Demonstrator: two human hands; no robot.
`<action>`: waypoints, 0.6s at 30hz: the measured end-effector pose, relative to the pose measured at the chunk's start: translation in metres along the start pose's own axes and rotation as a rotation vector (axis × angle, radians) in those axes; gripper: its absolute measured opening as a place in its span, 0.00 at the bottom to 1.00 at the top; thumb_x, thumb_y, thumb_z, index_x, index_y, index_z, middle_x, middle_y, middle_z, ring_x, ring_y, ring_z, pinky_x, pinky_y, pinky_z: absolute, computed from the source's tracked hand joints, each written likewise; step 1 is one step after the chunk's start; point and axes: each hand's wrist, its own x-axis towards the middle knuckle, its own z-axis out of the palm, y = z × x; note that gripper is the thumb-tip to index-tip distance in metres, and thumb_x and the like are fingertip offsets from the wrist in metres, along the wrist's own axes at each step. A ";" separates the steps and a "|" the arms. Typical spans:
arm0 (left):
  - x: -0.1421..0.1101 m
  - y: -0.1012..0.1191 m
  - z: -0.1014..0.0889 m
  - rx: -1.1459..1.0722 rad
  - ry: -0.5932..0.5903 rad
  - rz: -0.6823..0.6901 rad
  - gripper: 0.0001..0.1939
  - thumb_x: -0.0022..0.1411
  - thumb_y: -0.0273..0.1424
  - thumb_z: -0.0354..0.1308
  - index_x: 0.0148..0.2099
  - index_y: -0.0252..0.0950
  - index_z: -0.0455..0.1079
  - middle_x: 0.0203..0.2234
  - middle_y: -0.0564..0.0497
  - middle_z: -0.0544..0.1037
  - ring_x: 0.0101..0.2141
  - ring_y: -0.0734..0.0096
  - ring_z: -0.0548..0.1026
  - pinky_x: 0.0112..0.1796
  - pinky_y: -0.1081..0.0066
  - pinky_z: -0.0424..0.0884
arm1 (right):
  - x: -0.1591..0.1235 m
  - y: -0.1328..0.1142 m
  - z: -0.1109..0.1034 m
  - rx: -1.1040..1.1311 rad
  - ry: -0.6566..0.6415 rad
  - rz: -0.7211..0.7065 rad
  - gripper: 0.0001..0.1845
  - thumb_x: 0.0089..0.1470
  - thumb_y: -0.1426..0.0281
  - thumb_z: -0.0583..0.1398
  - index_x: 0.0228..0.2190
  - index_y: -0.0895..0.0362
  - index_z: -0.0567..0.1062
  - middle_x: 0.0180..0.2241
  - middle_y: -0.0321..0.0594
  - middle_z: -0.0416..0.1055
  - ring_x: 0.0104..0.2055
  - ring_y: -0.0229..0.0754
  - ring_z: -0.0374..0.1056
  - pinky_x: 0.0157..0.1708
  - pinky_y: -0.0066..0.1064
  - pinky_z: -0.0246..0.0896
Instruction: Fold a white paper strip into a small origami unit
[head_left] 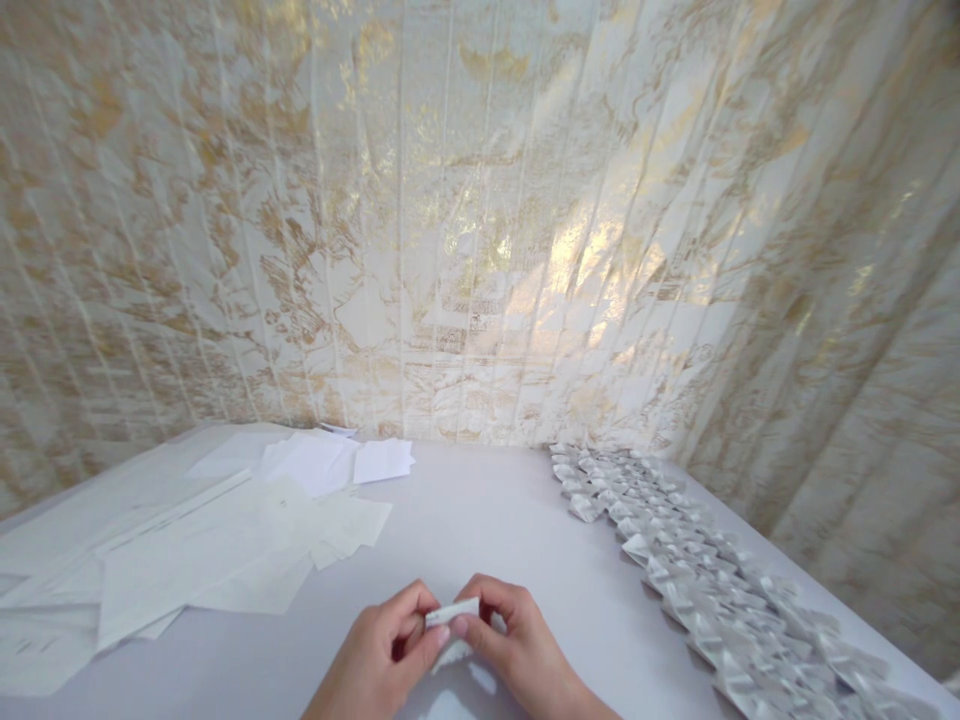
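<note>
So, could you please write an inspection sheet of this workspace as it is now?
Surface: white table, bare in the middle.
Job's things: small folded white paper piece, pinched between both hands.
Clutter: loose white paper sheets spread on the left; long row of folded paper pieces along the right edge.
Hands: left hand and right hand together at the near edge, fingertips on the paper piece.
Cables: nothing seen.
Surroundings: cream and gold curtain behind and to the right.
</note>
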 end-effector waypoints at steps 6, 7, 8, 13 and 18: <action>0.002 -0.006 0.002 0.123 -0.019 0.010 0.08 0.60 0.35 0.52 0.29 0.41 0.59 0.15 0.64 0.54 0.19 0.74 0.56 0.24 0.74 0.50 | 0.001 0.005 -0.002 0.146 -0.016 0.030 0.27 0.50 0.47 0.66 0.24 0.59 0.73 0.22 0.32 0.60 0.26 0.36 0.52 0.28 0.29 0.46; 0.002 -0.006 0.002 0.132 -0.014 0.009 0.08 0.59 0.34 0.53 0.29 0.41 0.58 0.15 0.64 0.54 0.20 0.74 0.56 0.24 0.74 0.50 | 0.001 0.006 -0.002 0.157 -0.030 0.042 0.27 0.50 0.47 0.66 0.24 0.59 0.72 0.22 0.32 0.59 0.26 0.36 0.51 0.27 0.29 0.45; 0.002 -0.006 0.002 0.139 -0.010 0.007 0.09 0.58 0.33 0.53 0.28 0.41 0.57 0.15 0.64 0.54 0.20 0.74 0.56 0.24 0.73 0.49 | 0.001 0.006 -0.001 0.163 -0.044 0.049 0.27 0.50 0.47 0.66 0.24 0.59 0.71 0.21 0.31 0.58 0.25 0.35 0.50 0.27 0.29 0.44; 0.001 0.000 0.000 0.085 -0.033 -0.016 0.13 0.63 0.40 0.49 0.28 0.42 0.55 0.15 0.64 0.57 0.18 0.74 0.57 0.22 0.74 0.50 | -0.001 0.001 -0.003 0.064 0.058 -0.088 0.18 0.58 0.55 0.62 0.35 0.58 0.74 0.28 0.35 0.66 0.30 0.39 0.59 0.32 0.30 0.54; 0.001 0.003 -0.002 0.005 -0.042 -0.040 0.18 0.67 0.47 0.43 0.28 0.42 0.54 0.13 0.64 0.57 0.17 0.74 0.57 0.21 0.74 0.52 | -0.004 -0.008 -0.007 -0.295 -0.010 -0.444 0.11 0.56 0.77 0.59 0.40 0.52 0.74 0.46 0.41 0.66 0.47 0.45 0.63 0.46 0.34 0.59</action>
